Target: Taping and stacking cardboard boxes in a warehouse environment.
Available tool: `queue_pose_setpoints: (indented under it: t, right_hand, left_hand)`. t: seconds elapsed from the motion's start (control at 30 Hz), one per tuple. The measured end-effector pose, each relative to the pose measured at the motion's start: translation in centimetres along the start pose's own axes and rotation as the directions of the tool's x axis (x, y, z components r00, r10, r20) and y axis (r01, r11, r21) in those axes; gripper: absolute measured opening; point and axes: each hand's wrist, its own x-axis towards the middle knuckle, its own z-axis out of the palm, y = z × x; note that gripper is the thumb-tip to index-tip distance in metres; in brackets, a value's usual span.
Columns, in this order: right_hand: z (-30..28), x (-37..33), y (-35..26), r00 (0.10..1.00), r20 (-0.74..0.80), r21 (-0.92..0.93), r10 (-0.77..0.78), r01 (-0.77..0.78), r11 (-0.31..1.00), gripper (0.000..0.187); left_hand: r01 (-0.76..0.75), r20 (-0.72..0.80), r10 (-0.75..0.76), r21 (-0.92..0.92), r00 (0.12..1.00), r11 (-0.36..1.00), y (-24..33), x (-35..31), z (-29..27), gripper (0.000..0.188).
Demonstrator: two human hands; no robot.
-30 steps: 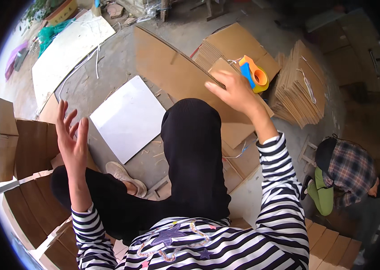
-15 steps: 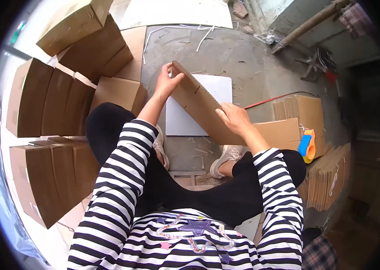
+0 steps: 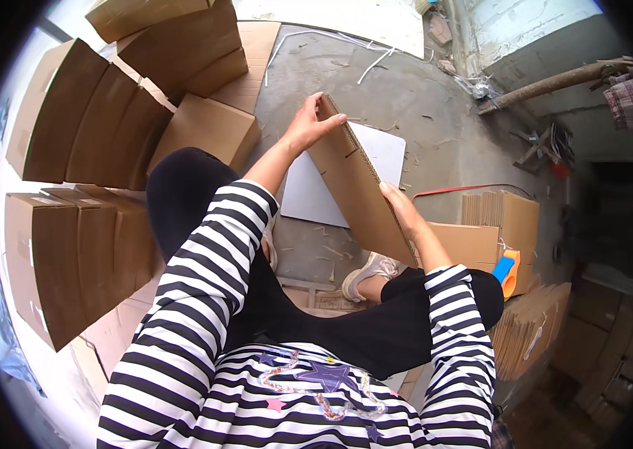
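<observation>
A flat, folded cardboard box [image 3: 357, 183] is held up on a slant in front of me, its layered corrugated edge facing up and right. My left hand [image 3: 312, 126] grips its far upper corner, thumb on one side and fingers behind. Closed on the box's right edge, lower down, is my right hand [image 3: 406, 213]; its fingers are partly hidden behind the cardboard. Below the box a white board [image 3: 316, 196] lies on the floor, partly covered from sight.
Several made-up cartons [image 3: 77, 112] are stacked along my left, with one carton [image 3: 204, 135] by my left knee. At my right stand flat cardboard bundles [image 3: 522, 329] and an orange and blue tape dispenser [image 3: 508, 274]. A red strap [image 3: 466, 189] lies on the concrete floor.
Both hands still hold the cardboard, which now stands steeper and more edge-on. My view has turned, so the surroundings appear shifted and tilted.
</observation>
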Motion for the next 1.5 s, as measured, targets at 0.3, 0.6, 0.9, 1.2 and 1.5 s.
queue_pose_setpoints:
  t: [0.3, 0.6, 0.9, 1.2, 1.5]
  right_hand:
    - [1.4, -1.6, -1.5, 0.873, -0.137, -0.898, -0.469, 0.09, 0.43, 0.031]
    - [-3.2, 1.0, -1.4, 0.665, -0.53, -0.822, -0.526, -0.253, 0.51, 0.041]
    - [-4.5, 1.9, -4.4, 0.601, -0.551, -0.81, -0.579, -0.219, 0.543, 0.042]
    - [-2.5, 3.1, -1.1, 0.326, -0.819, -0.542, -0.473, -0.166, 0.824, 0.045]
    - [-1.5, 2.7, -1.1, 0.584, -0.646, -0.726, -0.492, -0.271, 0.633, 0.09]
  left_hand:
    - [0.146, 0.002, -0.152, 0.27, 0.988, 0.952, 2.9, -2.2, -0.7, 0.069]
    - [-0.047, 0.21, -0.11, 0.625, 0.971, 0.779, 5.9, -5.4, -2.6, 0.069]
    - [-0.206, 0.125, 0.163, 0.606, 0.979, 0.769, 3.8, -7.2, -2.4, 0.069]
    - [-0.062, -0.068, 0.176, 0.766, 0.982, 0.639, 1.9, -7.4, 1.9, 0.037]
    - [-0.133, 0.121, 0.075, 0.972, 0.99, 0.194, 3.2, -7.4, 5.6, 0.037]
